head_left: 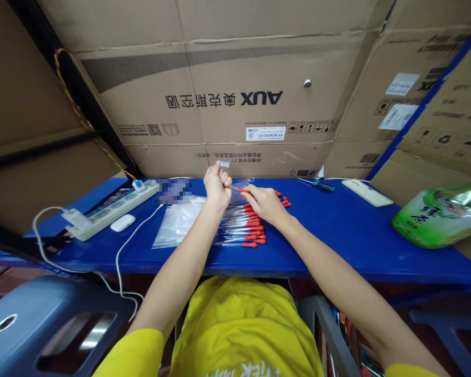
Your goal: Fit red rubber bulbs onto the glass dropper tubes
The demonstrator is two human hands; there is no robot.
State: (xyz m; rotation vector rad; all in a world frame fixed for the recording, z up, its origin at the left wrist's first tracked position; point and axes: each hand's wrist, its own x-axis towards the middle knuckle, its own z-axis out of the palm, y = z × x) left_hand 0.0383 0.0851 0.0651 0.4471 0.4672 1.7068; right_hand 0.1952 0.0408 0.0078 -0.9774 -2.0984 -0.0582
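Note:
My right hand (265,203) is closed in a pinch at the red bulb (243,190) of a dropper with a clear, thin tube. The tube points left toward my left hand (218,184), which is raised with its fingers curled. A small blue-and-white label (224,164) shows at the top of that hand, by the thumb and forefinger. I cannot make out whether the tube's tip touches the left hand. Under and between my hands lie several more red-bulbed droppers (255,232), side by side with bulbs to the right. Left of them is a clear plastic bag (176,225).
On the blue table (325,241) are a power strip (113,209), a white earphone case (123,222) and a white cable. A screwdriver (322,186), a pale phone-like slab (367,192) and a green-labelled bottle (435,217) lie to the right. Cardboard (227,68) walls the back.

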